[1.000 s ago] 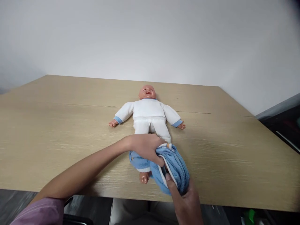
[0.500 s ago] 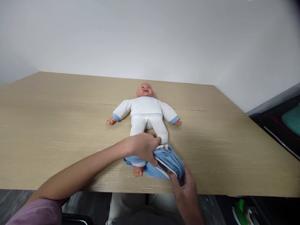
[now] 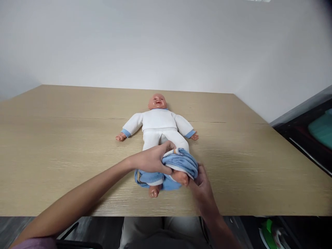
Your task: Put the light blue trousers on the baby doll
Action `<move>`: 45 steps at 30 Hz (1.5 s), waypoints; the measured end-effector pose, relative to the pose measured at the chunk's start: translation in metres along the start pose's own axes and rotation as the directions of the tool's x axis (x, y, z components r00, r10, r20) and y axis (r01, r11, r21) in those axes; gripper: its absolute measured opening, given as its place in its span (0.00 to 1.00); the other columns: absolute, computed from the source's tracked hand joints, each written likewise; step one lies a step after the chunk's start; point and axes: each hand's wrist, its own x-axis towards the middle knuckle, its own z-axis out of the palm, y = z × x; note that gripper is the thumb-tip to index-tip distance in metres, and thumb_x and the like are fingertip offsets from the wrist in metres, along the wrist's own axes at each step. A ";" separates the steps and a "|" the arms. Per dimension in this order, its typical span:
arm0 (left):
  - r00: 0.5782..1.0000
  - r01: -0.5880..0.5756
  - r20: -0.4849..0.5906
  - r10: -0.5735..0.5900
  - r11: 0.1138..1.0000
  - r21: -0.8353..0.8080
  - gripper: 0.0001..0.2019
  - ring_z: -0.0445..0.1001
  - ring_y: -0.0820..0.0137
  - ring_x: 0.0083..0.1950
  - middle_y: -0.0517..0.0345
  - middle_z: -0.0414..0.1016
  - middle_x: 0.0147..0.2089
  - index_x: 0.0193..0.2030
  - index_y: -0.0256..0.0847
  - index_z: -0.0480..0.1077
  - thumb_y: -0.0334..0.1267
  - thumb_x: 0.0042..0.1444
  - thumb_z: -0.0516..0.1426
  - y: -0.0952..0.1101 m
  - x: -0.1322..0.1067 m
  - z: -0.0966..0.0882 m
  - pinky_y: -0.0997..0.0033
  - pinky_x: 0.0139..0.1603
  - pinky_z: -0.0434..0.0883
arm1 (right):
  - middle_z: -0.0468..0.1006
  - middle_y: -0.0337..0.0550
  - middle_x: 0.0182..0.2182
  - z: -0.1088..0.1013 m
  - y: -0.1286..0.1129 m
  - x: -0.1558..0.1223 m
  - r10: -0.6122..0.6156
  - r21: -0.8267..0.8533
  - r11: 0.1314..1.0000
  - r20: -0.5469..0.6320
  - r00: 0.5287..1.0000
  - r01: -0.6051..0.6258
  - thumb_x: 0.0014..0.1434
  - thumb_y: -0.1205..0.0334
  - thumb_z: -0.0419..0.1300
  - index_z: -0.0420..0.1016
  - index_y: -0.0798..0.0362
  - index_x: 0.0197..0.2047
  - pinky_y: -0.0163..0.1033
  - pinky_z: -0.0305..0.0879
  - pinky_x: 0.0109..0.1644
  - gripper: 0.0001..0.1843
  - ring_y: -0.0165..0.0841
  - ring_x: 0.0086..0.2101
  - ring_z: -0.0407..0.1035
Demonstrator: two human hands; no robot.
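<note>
A baby doll in a white padded suit with blue cuffs lies on its back, head away from me. Bunched round its lower legs are blue doll pants with white edging. My left hand grips the bunched leg of the pants from the left, thumb by the doll's foot. From the right, my right hand pinches the same leg, its fingers partly behind the cloth. One bare foot pokes out of the leg opening between my hands. The other foot sticks out of the left pant leg.
The doll lies on a wooden table with its near edge close to my lap. A pale wall stands behind it. To the right is a dark shelf with a teal item in it; a green object sits low at the right.
The doll's foot on the right now shows through the pant leg opening. Both hands have shifted slightly up and left with the bunched cloth, which now sits round that ankle.
</note>
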 end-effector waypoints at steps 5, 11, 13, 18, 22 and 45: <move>0.972 -0.173 -0.149 0.182 0.982 0.074 0.20 0.73 0.61 0.53 0.58 0.74 0.50 0.53 0.42 0.72 0.32 0.53 0.67 -0.008 -0.009 0.003 0.64 0.55 0.69 | 0.83 0.41 0.50 -0.021 -0.017 0.031 -0.104 -0.093 0.988 0.207 0.973 0.125 0.63 0.60 0.71 0.72 0.45 0.58 0.40 0.73 0.55 0.22 0.38 0.51 0.77; 0.937 -0.234 -0.160 0.310 0.898 0.372 0.13 0.69 0.57 0.61 0.51 0.73 0.58 0.52 0.42 0.74 0.38 0.62 0.68 -0.017 -0.026 0.001 0.58 0.66 0.66 | 0.76 0.42 0.49 -0.051 -0.050 0.064 0.078 -0.472 0.834 0.612 0.787 0.285 0.62 0.53 0.74 0.73 0.46 0.55 0.44 0.69 0.55 0.22 0.42 0.51 0.72; 0.931 -0.174 -0.221 0.290 0.886 0.429 0.22 0.64 0.53 0.68 0.47 0.69 0.66 0.61 0.45 0.72 0.47 0.64 0.68 -0.020 -0.037 0.001 0.53 0.71 0.62 | 0.74 0.42 0.50 -0.054 -0.063 0.070 0.065 -0.511 0.774 0.650 0.757 0.373 0.64 0.51 0.72 0.73 0.46 0.53 0.45 0.66 0.58 0.19 0.42 0.51 0.71; 0.959 -0.024 -0.250 0.138 0.912 0.410 0.28 0.55 0.46 0.76 0.46 0.55 0.76 0.64 0.46 0.69 0.46 0.60 0.69 -0.031 -0.062 -0.009 0.44 0.75 0.59 | 0.73 0.42 0.50 -0.044 -0.072 0.089 -0.068 -0.350 0.838 0.694 0.717 0.418 0.71 0.54 0.66 0.74 0.46 0.52 0.44 0.63 0.62 0.10 0.40 0.53 0.69; 0.966 -0.148 -0.194 0.170 0.981 0.123 0.20 0.61 0.50 0.74 0.47 0.65 0.71 0.62 0.45 0.71 0.43 0.65 0.64 -0.052 -0.053 -0.020 0.50 0.77 0.59 | 0.70 0.39 0.39 -0.029 -0.058 0.124 -0.019 -0.183 0.964 0.674 0.738 0.192 0.67 0.52 0.68 0.73 0.48 0.50 0.40 0.63 0.47 0.14 0.36 0.42 0.66; 0.835 -0.040 -0.471 -0.283 0.823 -0.566 0.28 0.68 0.69 0.37 0.62 0.70 0.36 0.45 0.42 0.68 0.63 0.56 0.70 -0.085 -0.036 -0.019 0.72 0.38 0.63 | 0.71 0.36 0.34 -0.012 -0.031 0.155 0.040 -0.151 0.987 0.540 0.840 0.050 0.59 0.49 0.71 0.75 0.49 0.45 0.38 0.58 0.42 0.17 0.34 0.36 0.62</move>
